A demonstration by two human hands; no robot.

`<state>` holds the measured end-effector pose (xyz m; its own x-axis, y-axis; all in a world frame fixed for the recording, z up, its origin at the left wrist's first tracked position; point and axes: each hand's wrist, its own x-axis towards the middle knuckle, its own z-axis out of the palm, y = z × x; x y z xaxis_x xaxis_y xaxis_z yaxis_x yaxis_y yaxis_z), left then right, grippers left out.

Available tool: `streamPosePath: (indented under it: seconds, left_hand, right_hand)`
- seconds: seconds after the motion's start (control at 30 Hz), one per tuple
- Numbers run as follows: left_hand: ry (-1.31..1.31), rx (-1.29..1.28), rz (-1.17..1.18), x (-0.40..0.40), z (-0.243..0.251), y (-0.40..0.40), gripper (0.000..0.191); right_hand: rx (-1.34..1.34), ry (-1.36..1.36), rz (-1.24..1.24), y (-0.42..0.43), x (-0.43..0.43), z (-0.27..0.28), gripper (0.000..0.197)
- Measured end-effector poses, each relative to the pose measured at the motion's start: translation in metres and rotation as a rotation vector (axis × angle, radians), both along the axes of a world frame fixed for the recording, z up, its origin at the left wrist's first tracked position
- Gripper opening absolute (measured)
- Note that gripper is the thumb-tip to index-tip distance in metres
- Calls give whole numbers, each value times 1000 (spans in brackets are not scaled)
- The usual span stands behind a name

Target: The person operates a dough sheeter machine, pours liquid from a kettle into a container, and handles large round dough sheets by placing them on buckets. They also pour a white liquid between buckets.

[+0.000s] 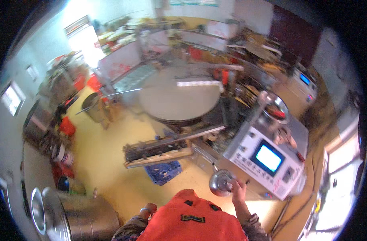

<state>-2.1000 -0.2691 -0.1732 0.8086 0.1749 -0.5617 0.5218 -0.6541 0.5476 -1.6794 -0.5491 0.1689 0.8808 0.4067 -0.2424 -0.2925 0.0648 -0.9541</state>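
Note:
My right hand [238,190] grips a shiny metal kettle [218,183] by its top, holding it in front of me on the right. The kettle's spout points away from me, towards the big round machine plate [180,101]. Beside the kettle stands a machine cabinet with a white control panel [242,158] and a lit screen. Close to my red apron [198,224], on the left, is my left hand [150,207]. Its fingers look curled, but blur hides whether it holds anything.
A long frame [159,150] juts out from the round plate, above a blue plastic crate [164,173]. A large metal drum [88,215] stands at the lower left. On the cabinet rests a metal bowl [284,104]. A bucket [91,104] with a rod stands farther left.

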Motion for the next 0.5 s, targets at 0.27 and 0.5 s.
streamPosePath:
  seconds: [0.27,0.5]
  left_hand:
    - [102,-227,367,27,8,17,21]
    - [106,-222,316,51,10,32,21]
  right_hand:
    - [31,83,-60,-2,-3,18,14]
    - [-9,22,-99,-8,-3,21,17]
